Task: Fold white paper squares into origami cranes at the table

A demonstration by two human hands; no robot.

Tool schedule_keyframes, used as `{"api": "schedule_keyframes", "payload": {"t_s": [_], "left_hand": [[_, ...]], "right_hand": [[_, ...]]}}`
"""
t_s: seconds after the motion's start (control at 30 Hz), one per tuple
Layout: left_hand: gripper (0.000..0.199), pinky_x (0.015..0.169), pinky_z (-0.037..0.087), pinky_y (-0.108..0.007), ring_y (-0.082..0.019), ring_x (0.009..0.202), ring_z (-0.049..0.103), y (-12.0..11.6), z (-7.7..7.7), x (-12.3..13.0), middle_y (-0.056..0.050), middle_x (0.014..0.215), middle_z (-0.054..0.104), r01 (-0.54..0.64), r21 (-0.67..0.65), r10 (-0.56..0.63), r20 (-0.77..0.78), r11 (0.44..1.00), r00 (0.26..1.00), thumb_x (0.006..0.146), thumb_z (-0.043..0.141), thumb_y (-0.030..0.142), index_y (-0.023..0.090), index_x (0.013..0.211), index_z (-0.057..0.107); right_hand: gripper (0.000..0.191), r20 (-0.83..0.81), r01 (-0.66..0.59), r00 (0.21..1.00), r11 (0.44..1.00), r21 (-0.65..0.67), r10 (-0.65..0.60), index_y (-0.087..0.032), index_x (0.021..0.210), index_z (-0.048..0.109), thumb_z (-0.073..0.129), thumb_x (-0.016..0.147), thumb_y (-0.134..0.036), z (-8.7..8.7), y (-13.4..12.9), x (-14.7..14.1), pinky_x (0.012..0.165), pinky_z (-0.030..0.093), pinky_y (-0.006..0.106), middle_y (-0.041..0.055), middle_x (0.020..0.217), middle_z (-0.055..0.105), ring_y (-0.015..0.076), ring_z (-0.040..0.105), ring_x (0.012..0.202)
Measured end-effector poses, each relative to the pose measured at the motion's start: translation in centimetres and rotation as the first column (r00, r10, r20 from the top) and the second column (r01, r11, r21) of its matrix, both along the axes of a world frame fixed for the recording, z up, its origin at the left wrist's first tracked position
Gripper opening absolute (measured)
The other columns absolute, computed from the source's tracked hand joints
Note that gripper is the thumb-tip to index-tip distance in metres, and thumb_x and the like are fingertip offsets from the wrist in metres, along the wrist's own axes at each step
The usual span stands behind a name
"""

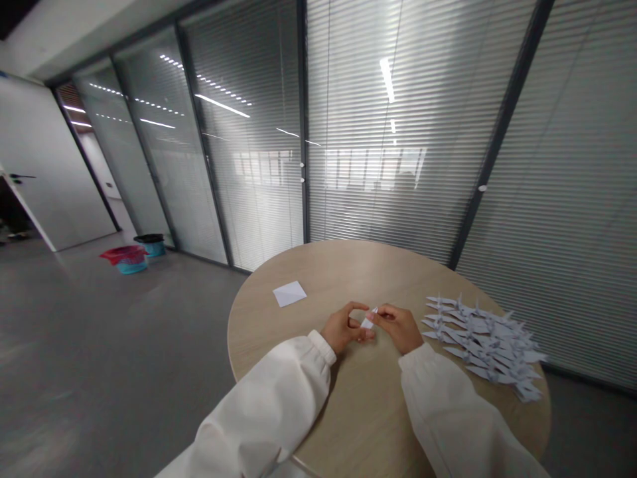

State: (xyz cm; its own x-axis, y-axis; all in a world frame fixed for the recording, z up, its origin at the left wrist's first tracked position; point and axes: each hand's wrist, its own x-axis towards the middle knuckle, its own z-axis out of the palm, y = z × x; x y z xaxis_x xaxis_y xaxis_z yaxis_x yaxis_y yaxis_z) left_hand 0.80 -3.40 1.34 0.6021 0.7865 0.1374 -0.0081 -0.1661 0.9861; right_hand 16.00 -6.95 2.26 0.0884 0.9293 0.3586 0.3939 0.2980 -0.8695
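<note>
A small piece of folded white paper (367,323) is held between my two hands, above the middle of the round wooden table (343,405). My left hand (346,326) grips its left side, with the fingers curled around it. From the other side my right hand (398,326) pinches its upper right edge between thumb and fingers. Part of the paper is hidden behind the fingers. Farther left on the table lies a flat stack or sheet of square white paper (289,293). To the right stand many folded white paper cranes (485,338), set close together in rows.
Glass partitions with blinds (378,166) rise behind the table's far edge. On the grey floor at left are a blue bin with a red liner (130,260) and another bin with a black liner (153,245). A white door (54,166) stands at far left.
</note>
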Motion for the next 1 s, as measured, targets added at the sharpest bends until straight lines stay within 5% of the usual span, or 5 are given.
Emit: {"api": "schedule_keyframes", "payload": {"t_s": [0.23, 0.37, 0.57, 0.73, 1.0], "left_hand": [[0.057, 0.048, 0.046, -0.026, -0.018, 0.05, 0.061, 0.02, -0.17, 0.12, -0.005, 0.062, 0.064, 0.039, -0.122, -0.032, 0.06, 0.992, 0.998, 0.055, 0.07, 0.029, 0.014, 0.103, 0.042], [0.056, 0.052, 0.048, -0.03, -0.019, 0.053, 0.062, 0.29, -0.57, 0.1, -0.004, 0.062, 0.064, 0.082, -0.151, -0.071, 0.077, 0.985, 0.994, 0.055, 0.071, 0.029, 0.014, 0.101, 0.043], [0.037, 0.053, 0.046, -0.026, -0.017, 0.057, 0.062, -0.02, -0.51, 0.03, -0.009, 0.064, 0.064, 0.22, -0.18, -0.229, -0.033, 0.959, 0.973, 0.064, 0.06, 0.045, 0.009, 0.07, 0.053], [0.04, 0.046, 0.043, -0.022, -0.014, 0.048, 0.059, -0.37, 0.02, -0.15, -0.008, 0.057, 0.062, 0.192, -0.117, -0.202, -0.081, 0.974, 0.976, 0.064, 0.058, 0.049, 0.01, 0.066, 0.054], [0.042, 0.056, 0.044, -0.023, -0.012, 0.061, 0.057, -0.07, -0.12, 0.13, -0.006, 0.07, 0.062, 0.136, -0.075, -0.138, -0.024, 0.988, 0.99, 0.066, 0.054, 0.051, 0.01, 0.076, 0.058]], "right_hand": [[0.028, 0.015, -0.098, 0.995, 0.995, -0.018, 0.099, -0.015, 0.068, 0.063, 0.055, 0.066, -0.041, 0.64, -0.3, -0.06, 0.058, 0.041, 0.023, 0.0012, 0.064, 0.063, 0.0145, 0.056, 0.061], [0.026, 0.044, -0.053, 0.998, 0.998, 0.016, 0.052, -0.015, 0.062, 0.062, 0.056, 0.066, -0.04, 0.45, -0.33, -0.17, 0.054, 0.04, 0.023, 0.0011, 0.06, 0.061, 0.0139, 0.055, 0.057], [0.027, 0.088, 0.038, 0.995, 0.997, 0.064, -0.043, -0.016, 0.057, 0.06, 0.057, 0.066, -0.041, -0.12, 0.11, 0.48, 0.051, 0.038, 0.021, -0.0013, 0.053, 0.055, 0.0112, 0.049, 0.052], [0.03, 0.059, 0.02, 0.998, 0.999, 0.026, -0.021, -0.015, 0.058, 0.06, 0.056, 0.066, -0.043, 0.06, 0.12, 0.6, 0.048, 0.036, 0.02, -0.0029, 0.05, 0.051, 0.0102, 0.046, 0.05], [0.034, 0.11, -0.098, 0.989, 0.995, -0.003, 0.098, -0.016, 0.06, 0.057, 0.045, 0.075, -0.044, 0.17, 0.16, 0.5, 0.053, 0.037, 0.021, -0.0025, 0.053, 0.051, 0.0118, 0.049, 0.055]]}}
